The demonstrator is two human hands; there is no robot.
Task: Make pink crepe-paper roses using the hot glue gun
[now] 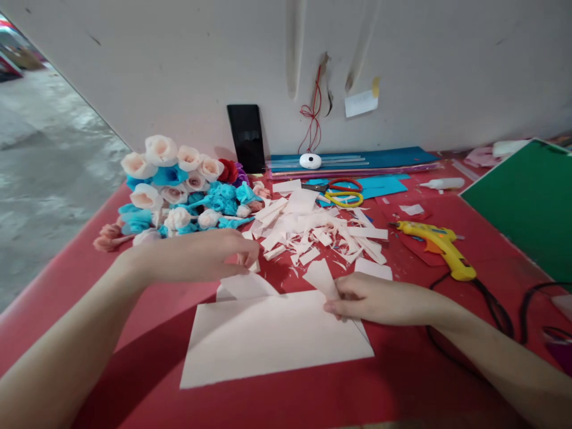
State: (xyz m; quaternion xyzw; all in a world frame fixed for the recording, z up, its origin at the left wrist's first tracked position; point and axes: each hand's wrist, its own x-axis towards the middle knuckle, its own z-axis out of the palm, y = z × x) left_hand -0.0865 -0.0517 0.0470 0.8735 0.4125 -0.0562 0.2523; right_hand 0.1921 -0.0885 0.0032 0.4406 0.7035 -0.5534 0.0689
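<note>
A large pale pink sheet (272,339) lies flat on the red counter (402,387), right in front of the person. The right hand (370,301) pinches a folded flap at its top edge, grip clenched on the paper. The left hand (201,256) pinches the sheet's upper left corner. Beyond lie paper scraps (322,232), paper roses (179,185), scissors (339,192) and a yellow glue gun (440,247).

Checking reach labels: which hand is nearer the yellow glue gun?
Right. The right hand rests on the pale paper sheet, below and left of the glue gun. The left hand is much farther left, near the paper flowers.
</note>
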